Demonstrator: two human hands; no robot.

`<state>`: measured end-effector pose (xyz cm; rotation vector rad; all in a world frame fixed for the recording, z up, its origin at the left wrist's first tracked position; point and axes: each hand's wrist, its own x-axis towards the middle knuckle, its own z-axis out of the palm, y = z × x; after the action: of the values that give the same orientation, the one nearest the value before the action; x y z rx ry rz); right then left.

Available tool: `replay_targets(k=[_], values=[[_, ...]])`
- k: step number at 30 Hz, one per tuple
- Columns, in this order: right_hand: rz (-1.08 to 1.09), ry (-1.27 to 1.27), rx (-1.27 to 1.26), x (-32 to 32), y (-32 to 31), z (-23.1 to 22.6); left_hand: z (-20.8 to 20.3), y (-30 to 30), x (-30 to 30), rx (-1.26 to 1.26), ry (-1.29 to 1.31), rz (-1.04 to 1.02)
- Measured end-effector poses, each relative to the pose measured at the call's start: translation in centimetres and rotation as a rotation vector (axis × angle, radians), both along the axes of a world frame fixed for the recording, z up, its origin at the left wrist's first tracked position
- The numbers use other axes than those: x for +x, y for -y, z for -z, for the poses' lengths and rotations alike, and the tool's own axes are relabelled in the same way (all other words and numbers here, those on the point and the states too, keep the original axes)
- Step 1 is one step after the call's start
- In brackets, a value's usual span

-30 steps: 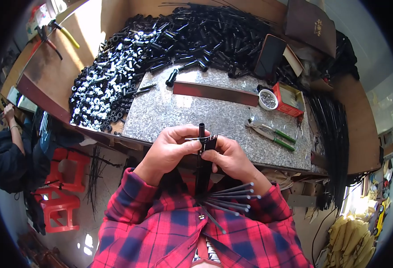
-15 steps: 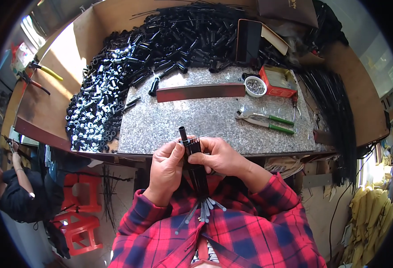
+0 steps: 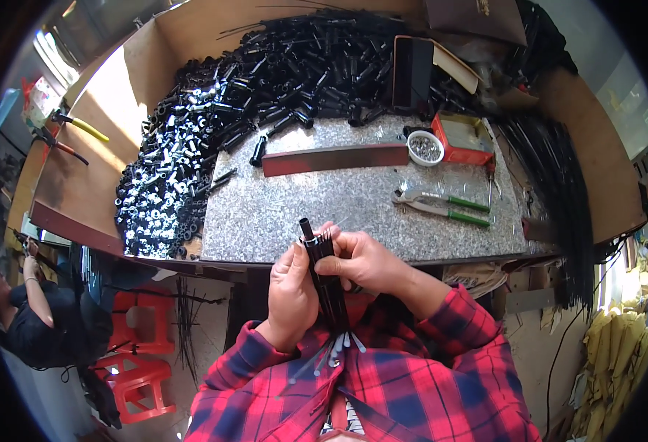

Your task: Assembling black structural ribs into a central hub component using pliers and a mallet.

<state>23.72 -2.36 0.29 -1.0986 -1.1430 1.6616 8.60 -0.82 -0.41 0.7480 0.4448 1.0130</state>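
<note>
A small round white bowl (image 3: 425,147) full of tiny grey metal bits stands on the speckled grey stone worktop (image 3: 353,206), touching a shallow red rectangular tray (image 3: 464,138) whose contents I cannot make out. An open dark cardboard box (image 3: 412,70) stands behind them, at the edge of a big heap of short black plastic tubes (image 3: 265,81) that spills down the worktop's left side.

The left hand (image 3: 293,295) wraps its fingers (image 3: 299,265) snugly round a bundle of long black plastic sleeves with thin grey rods (image 3: 329,287), held upright in front of the red-and-black checked shirt. The right hand (image 3: 364,261) closes on the same bundle from the other side, its fingertips pinched near the top, where one black tube end sticks up. The grey rod ends fan out below the hands. The bundle sits just over the worktop's near edge, above the lap.

Green-handled metal pliers (image 3: 442,206) lie to the right, and a long dark red flat bar (image 3: 335,157) lies across the middle. Between the bar and the near edge the stone is bare. A red plastic stool (image 3: 136,368) stands on the floor at the left, beside another person (image 3: 36,324).
</note>
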Motion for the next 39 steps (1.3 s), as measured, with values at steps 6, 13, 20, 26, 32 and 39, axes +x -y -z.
replay_targets(k=[6, 13, 20, 26, 32, 39], values=[[-0.044, 0.576, 0.428, 1.7, 0.0, -1.0, 1.1, -0.7, 0.0, 0.006, 0.032, 0.098], [0.217, 1.124, 0.626, 10.3, -9.0, -5.2, 0.6, -1.9, -0.6, -0.079, 0.169, 0.265], [0.346, 1.493, 0.752, 12.1, -19.7, 0.1, 0.5, -2.4, -0.3, -0.078, 0.121, 0.262], [0.332, 1.788, 0.515, 9.2, -21.5, -0.2, 1.0, -2.6, -0.7, -0.094, 0.12, 0.222], [0.306, 1.856, 0.471, 10.7, -18.9, -2.8, 0.8, -2.4, -0.7, -0.072, 0.13, 0.238], [0.071, 0.264, 0.132, 4.7, -10.0, -9.7, 0.3, -1.5, -0.4, -0.036, 0.097, 0.248]])
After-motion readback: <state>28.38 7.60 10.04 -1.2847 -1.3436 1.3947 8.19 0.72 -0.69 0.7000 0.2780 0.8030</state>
